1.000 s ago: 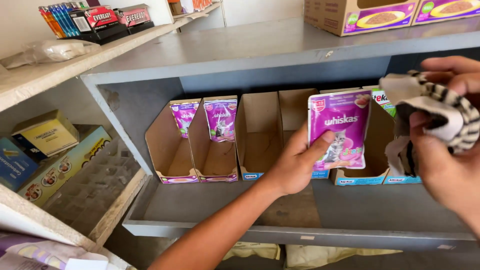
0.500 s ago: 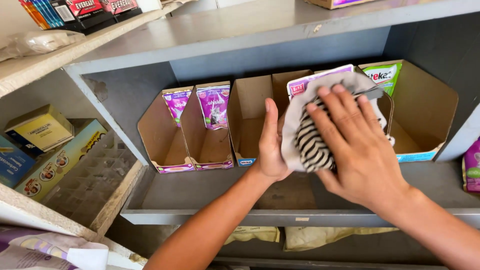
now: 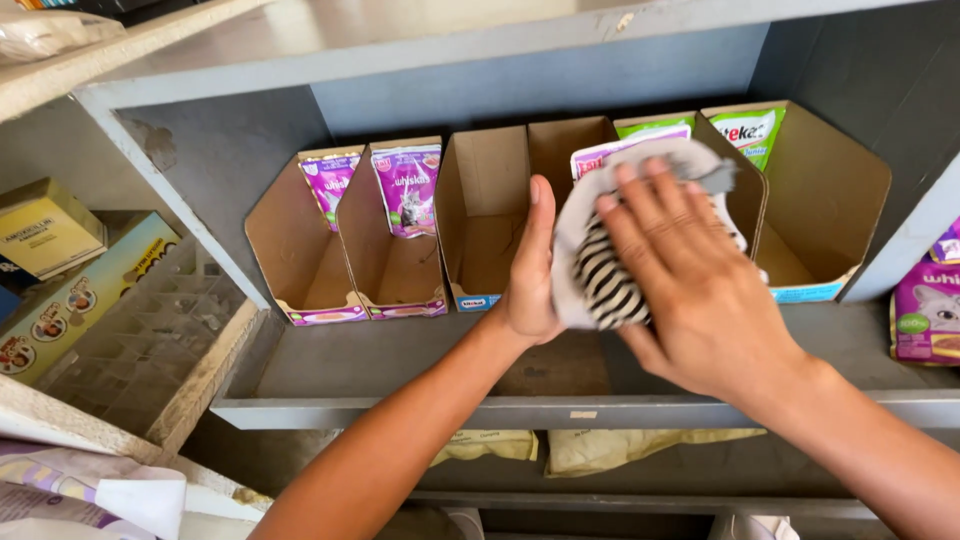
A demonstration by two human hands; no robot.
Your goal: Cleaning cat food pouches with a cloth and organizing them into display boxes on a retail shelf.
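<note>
Two hands work at the middle of a grey shelf (image 3: 350,350). The left hand (image 3: 530,270) holds a purple pouch (image 3: 625,150) upright by its left edge; its grip is closed on the pouch, thumb pointing up, fingers hidden behind. The right hand (image 3: 690,280) lies flat with fingers spread, pressing a striped black-and-white cloth (image 3: 600,285) against the front of the pouch; this grip is open, palm on the cloth. Only the top edge of the pouch shows above the cloth. Behind the hands stands a row of open cardboard trays (image 3: 480,210) on the shelf. The two far-left trays each carry one purple pouch (image 3: 408,185) standing at the back. A green pouch (image 3: 750,135) stands in the right tray. At the far right edge, another purple pouch (image 3: 925,310) rests on the shelf.
</note>
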